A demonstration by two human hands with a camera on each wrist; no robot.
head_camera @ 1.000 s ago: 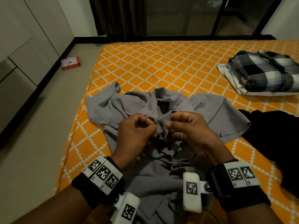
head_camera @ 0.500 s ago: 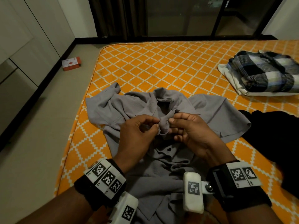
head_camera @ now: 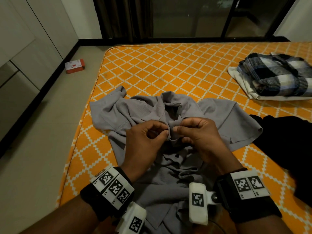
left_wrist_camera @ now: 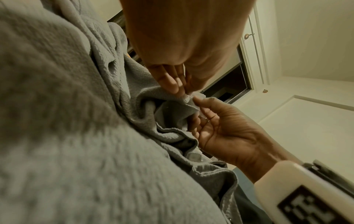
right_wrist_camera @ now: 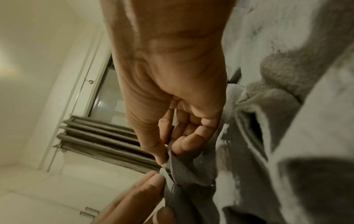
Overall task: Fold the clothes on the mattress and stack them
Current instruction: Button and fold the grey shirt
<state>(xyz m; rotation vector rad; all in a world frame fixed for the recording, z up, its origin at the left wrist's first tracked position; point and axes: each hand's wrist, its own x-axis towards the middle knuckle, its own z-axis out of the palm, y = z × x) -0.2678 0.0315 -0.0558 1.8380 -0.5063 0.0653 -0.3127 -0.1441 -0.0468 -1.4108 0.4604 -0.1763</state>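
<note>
At frame centre, the left hand [head_camera: 145, 141] and right hand [head_camera: 200, 134] pinch the rumpled grey button-up shirt [head_camera: 168, 183] on the orange diamond-patterned mattress [head_camera: 168, 68], apparently buttoning. Upper right, a folded plaid-topped stack [head_camera: 273, 76]; a black garment [head_camera: 287, 141] remains unfolded.

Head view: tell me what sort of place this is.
Likely a bedroom at home: an orange patterned mattress beside cupboard doors, dark curtains at a glass sliding door, and folded clothes stacked on the mattress.
</note>
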